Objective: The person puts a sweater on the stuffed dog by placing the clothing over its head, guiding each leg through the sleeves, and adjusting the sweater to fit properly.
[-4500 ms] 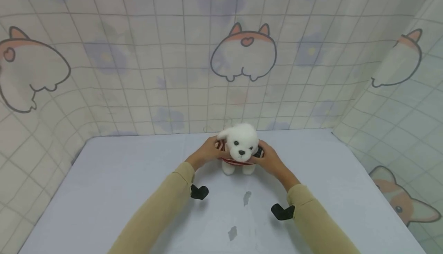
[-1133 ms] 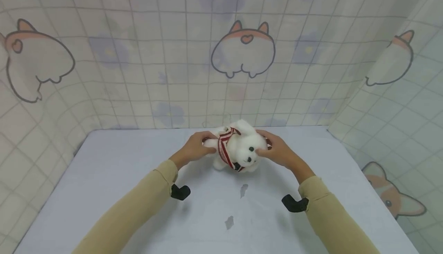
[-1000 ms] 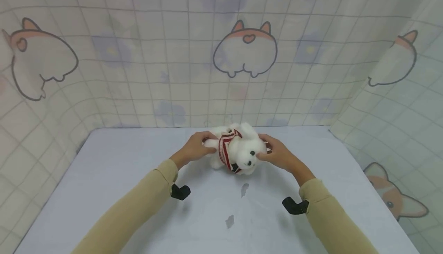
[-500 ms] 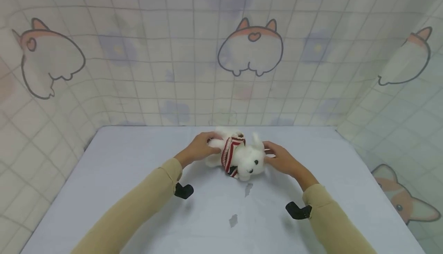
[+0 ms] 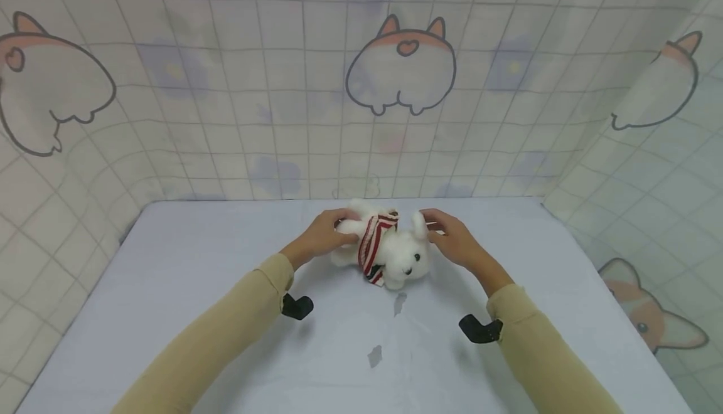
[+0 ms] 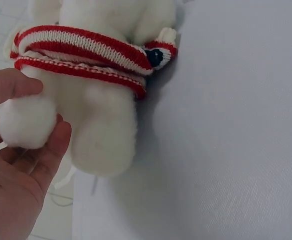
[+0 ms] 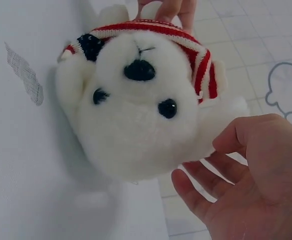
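A white plush dog (image 5: 407, 257) in a red-and-white striped knit sweater (image 7: 205, 70) lies on its side on the table, head to the right. My left hand (image 5: 324, 235) grips one of its hind legs, whose rounded white paw (image 6: 28, 122) shows between thumb and fingers in the left wrist view. At the head end, my right hand (image 5: 454, 238) holds the upper ear (image 7: 228, 112) with curled fingers, the fingertips close against the head. The plush dog's black eyes and nose face the right wrist camera.
A pale cloth covers the table (image 5: 237, 351), with two grey patches, one a grey mark (image 5: 375, 356), in front of the plush dog. A checked curtain (image 5: 316, 88) with corgi drawings stands behind and at both sides. Black wrist mounts (image 5: 480, 329) stick out from the sleeves.
The plush dog, earlier standing upright facing me, has been turned onto its side. My left hand has gone from its body to a hind leg, my right from its side to head and ear.
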Tool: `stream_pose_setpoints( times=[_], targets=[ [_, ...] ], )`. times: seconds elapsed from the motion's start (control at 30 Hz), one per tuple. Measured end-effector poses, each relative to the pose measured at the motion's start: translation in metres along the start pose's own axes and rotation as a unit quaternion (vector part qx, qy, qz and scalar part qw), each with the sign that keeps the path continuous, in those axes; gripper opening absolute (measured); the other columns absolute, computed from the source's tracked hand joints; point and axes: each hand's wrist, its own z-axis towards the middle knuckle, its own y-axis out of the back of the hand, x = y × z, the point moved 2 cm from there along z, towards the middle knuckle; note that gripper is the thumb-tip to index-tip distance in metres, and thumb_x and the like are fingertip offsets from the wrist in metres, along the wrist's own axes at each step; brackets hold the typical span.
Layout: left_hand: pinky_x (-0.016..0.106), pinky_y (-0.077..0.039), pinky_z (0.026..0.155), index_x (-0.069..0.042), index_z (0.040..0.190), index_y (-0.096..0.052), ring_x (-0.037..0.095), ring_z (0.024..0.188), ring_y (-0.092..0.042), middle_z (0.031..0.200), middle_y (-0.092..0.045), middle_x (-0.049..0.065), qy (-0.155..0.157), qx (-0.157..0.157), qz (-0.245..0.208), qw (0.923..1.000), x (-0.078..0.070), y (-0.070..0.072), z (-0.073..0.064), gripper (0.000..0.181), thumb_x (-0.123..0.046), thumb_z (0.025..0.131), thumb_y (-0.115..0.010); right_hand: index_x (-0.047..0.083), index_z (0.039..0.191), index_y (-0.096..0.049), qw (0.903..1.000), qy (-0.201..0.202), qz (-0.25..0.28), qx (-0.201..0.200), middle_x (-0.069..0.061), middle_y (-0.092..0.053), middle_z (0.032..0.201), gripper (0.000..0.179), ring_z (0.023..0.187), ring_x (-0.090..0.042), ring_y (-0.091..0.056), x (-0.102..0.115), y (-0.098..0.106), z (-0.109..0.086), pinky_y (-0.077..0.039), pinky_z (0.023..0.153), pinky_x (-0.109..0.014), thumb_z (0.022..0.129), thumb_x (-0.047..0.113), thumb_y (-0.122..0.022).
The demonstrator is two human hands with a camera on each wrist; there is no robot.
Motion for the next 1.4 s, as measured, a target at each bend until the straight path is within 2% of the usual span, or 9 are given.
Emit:
stream_pose_setpoints(
  times=[0.27, 0.5, 0.8, 1.1, 1.27, 1.4],
  targets=[
    [0.044, -0.047, 0.101, -0.020, 0.120, -0.062, 0.023, 0.120, -0.054, 0.132, -0.058, 0.004, 0.004, 0.003, 0.001, 1.0000, -0.002, 0.001, -0.005, 0.039, -0.026, 0.083, -0.071, 0.008, 0.135, -0.052, 0.9997, 0.014, 0.009, -0.018, -0.015, -0.055, 0.138, 0.044, 0.125, -0.037, -0.053, 0.015, 0.002, 0.010, -0.043, 0.102, -0.056, 0.093, -0.002, -0.044],
    [0.044, -0.046, 0.102, -0.020, 0.120, -0.062, 0.024, 0.121, -0.054, 0.133, -0.058, 0.004, 0.002, 0.001, 0.003, 1.0000, -0.002, 0.003, -0.007, 0.038, -0.024, 0.084, -0.071, 0.007, 0.125, -0.061, 0.9981, 0.048, 0.014, -0.036, -0.011, -0.062, 0.128, 0.029, 0.118, -0.028, -0.059, 0.034, 0.004, 0.020, -0.050, 0.099, -0.046, 0.097, 0.013, -0.056],
    [0.045, -0.045, 0.103, -0.019, 0.118, -0.062, 0.024, 0.122, -0.053, 0.133, -0.057, 0.004, -0.018, 0.005, -0.005, 0.9998, -0.003, 0.002, -0.009, 0.034, -0.020, 0.085, -0.071, 0.005, 0.112, -0.068, 0.9963, 0.071, 0.014, -0.047, -0.009, -0.069, 0.112, 0.022, 0.102, -0.023, -0.064, 0.051, 0.002, 0.027, -0.053, 0.090, -0.040, 0.093, 0.016, -0.064],
    [0.045, -0.044, 0.103, -0.018, 0.113, -0.065, 0.024, 0.121, -0.054, 0.131, -0.059, 0.004, -0.029, 0.007, -0.020, 0.9993, -0.005, 0.003, -0.013, 0.031, -0.016, 0.083, -0.072, 0.010, 0.101, -0.071, 0.9983, 0.046, -0.009, -0.034, -0.006, -0.071, 0.099, 0.015, 0.078, -0.021, -0.066, 0.059, -0.008, 0.035, -0.052, 0.069, -0.031, 0.092, 0.020, -0.066],
    [0.045, -0.046, 0.102, -0.017, 0.113, -0.065, 0.024, 0.121, -0.055, 0.131, -0.060, 0.004, -0.033, 0.003, -0.018, 0.9993, -0.005, 0.002, -0.013, 0.030, -0.015, 0.083, -0.073, 0.014, 0.095, -0.071, 0.9985, 0.037, -0.041, -0.008, -0.006, -0.071, 0.096, 0.009, 0.065, -0.018, -0.063, 0.063, -0.015, 0.037, -0.049, 0.058, -0.029, 0.092, 0.021, -0.066],
    [0.044, -0.047, 0.100, -0.016, 0.113, -0.065, 0.025, 0.119, -0.056, 0.131, -0.060, 0.005, -0.031, -0.001, -0.016, 0.9994, -0.003, 0.001, -0.014, 0.030, -0.014, 0.084, -0.072, 0.013, 0.095, -0.070, 0.9980, 0.009, -0.061, 0.015, -0.005, -0.070, 0.097, 0.009, 0.058, -0.015, -0.059, 0.062, -0.022, 0.038, -0.049, 0.055, -0.027, 0.094, 0.019, -0.062]
  ],
)
